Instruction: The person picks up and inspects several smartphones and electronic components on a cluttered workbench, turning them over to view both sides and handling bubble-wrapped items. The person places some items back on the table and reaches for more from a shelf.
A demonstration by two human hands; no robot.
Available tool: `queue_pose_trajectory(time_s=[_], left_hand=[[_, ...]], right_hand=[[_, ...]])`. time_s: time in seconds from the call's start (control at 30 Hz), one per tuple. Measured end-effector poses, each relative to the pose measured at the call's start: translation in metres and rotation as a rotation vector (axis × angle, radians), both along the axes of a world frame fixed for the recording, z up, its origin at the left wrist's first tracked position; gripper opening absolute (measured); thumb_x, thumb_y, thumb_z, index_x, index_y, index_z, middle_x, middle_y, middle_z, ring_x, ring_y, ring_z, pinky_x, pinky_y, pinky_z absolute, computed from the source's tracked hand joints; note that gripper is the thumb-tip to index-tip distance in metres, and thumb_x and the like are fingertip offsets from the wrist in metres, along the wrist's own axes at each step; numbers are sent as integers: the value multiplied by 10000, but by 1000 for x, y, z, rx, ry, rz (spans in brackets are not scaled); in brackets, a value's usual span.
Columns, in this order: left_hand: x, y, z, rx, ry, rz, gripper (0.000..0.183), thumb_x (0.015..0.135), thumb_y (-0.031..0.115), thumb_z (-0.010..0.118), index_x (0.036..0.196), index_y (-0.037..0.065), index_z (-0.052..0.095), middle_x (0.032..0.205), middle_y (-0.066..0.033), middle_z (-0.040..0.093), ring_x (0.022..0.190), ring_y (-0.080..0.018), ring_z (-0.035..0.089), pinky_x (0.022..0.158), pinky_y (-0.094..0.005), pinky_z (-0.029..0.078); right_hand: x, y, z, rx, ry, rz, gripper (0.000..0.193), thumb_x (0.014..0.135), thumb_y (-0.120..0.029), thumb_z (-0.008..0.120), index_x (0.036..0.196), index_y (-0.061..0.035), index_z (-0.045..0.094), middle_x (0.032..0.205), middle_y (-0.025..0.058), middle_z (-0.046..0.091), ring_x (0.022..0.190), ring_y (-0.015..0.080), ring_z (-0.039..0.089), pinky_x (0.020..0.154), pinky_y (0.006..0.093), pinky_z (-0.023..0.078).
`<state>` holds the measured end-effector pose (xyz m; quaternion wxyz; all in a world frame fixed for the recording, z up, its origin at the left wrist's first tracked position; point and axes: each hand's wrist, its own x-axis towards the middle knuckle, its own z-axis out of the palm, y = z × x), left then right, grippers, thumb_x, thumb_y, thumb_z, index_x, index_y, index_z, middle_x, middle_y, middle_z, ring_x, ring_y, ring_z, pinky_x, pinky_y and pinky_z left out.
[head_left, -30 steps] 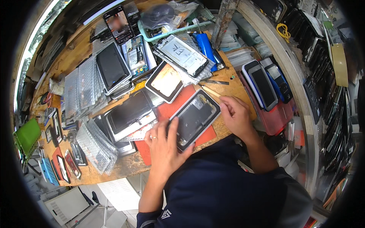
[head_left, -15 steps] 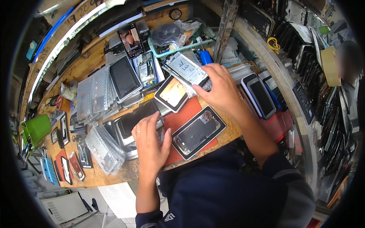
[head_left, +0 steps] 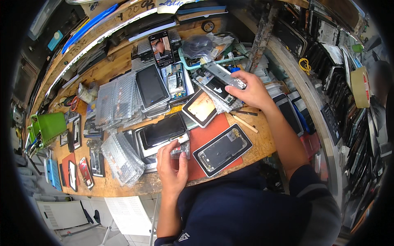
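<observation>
The right hand (head_left: 255,91) is pinched on one end of the grey panel (head_left: 221,73), which is held beyond the casing (head_left: 219,151), long axes crosswise, while the left hand (head_left: 172,172), half-curled and apparently empty, is positioned nearer, left of the casing.

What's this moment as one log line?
left hand: open, near black-screened device | right hand: holding silver panel | white-edged device: unheld, partly on red mat

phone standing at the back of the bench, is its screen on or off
On: the phone shows a lit picture in colour.
</observation>
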<state>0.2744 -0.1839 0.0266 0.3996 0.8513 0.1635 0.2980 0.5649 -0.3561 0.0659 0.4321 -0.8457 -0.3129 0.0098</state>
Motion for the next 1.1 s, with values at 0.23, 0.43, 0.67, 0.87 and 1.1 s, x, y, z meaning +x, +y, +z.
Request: queue_pose_trajectory(time_s=[0.23, 0.43, 0.67, 0.87, 1.1], left_hand=[[27, -20, -15, -1033, -220, -439, 668, 1007, 221, 627, 1553, 27, 293, 1422, -205, 507, 1301, -286, 534, 1084, -414, 428], [42, -28, -26, -1276, -267, -348, 528, 1073, 203, 489, 1535, 52, 282, 1474, -181, 480, 1347, -317, 521, 1084, -510, 474], [29, -19, -23, -1335, -281, -281, 383, 1071, 133, 469, 1423, 5, 389, 1334, -201, 594, 1184, -366, 655, 955, -575, 595], [25, -17, -28, -1389, -309, -299, 417, 1066, 158, 490, 1439, 0, 392, 1363, -202, 581, 1195, -365, 650, 937, -559, 601], [24, -13, -31, -1434, -360, -353, 479, 1107, 312, 408, 1484, 20, 365, 1426, -191, 552, 1245, -367, 622, 962, -547, 582]], right_hand=[[-88, -10, -2, 217, -183, 214, 566, 744, -316, 881, 1159, -3, 659, 1097, 185, 684, 1046, 353, 654, 921, 433, 522], [-134, 8, -14, 177, -337, 304, 717, 733, -434, 884, 1221, 30, 637, 1178, 199, 649, 1036, 361, 623, 949, 443, 489], [-27, -1, -13, -171, -521, -24, 671, 822, -390, 797, 1303, 37, 606, 1137, 213, 658, 1095, 385, 594, 1007, 462, 452], [-24, 7, -17, -374, -459, -6, 598, 770, -338, 798, 1225, 26, 667, 1140, 208, 675, 1072, 380, 620, 970, 449, 487], [-60, -5, 10, -29, -395, 14, 470, 688, -167, 843, 1104, -5, 696, 1000, 147, 709, 927, 292, 675, 832, 372, 528]])
